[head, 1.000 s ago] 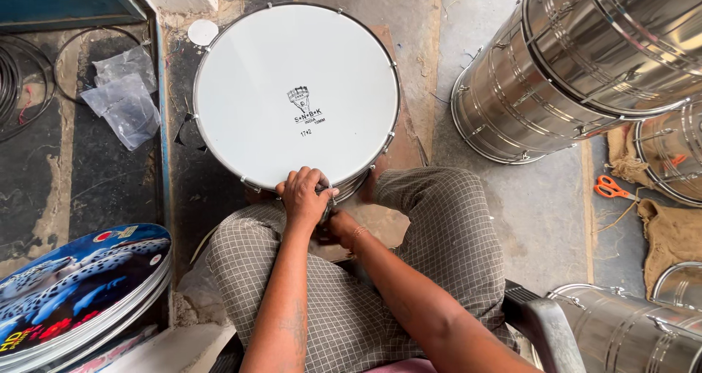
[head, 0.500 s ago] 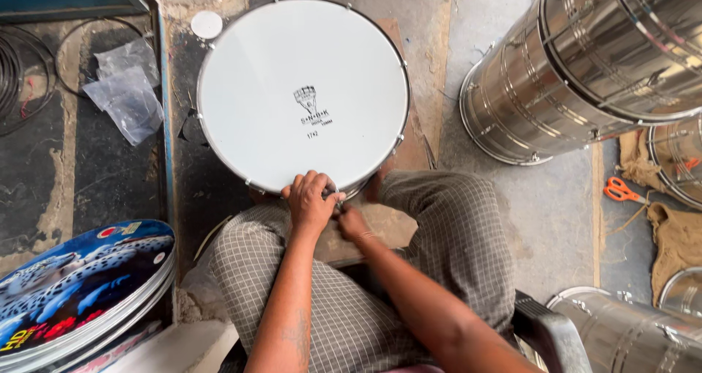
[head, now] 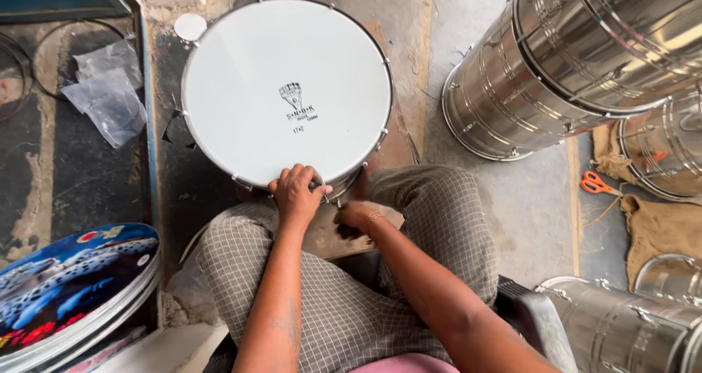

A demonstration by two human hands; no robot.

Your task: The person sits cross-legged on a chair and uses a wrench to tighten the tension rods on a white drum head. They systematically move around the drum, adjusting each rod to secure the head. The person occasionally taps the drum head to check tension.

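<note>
A round drum with a white head and a metal rim stands on the floor between my knees. My left hand rests on the near rim, fingers curled over a tuning lug. Just below the rim, against the drum's side, my right hand is closed around something small that I cannot make out. My legs in checked trousers flank the drum.
Stacked steel drum shells lie to the right, more at the lower right. Orange scissors lie on burlap. Printed drum heads are piled lower left. A plastic bag and wire hoops lie at the left.
The view has shifted a little, so the drum sits slightly further right and lower. My right hand has dropped a little lower below the rim. My left hand stays on the rim.
</note>
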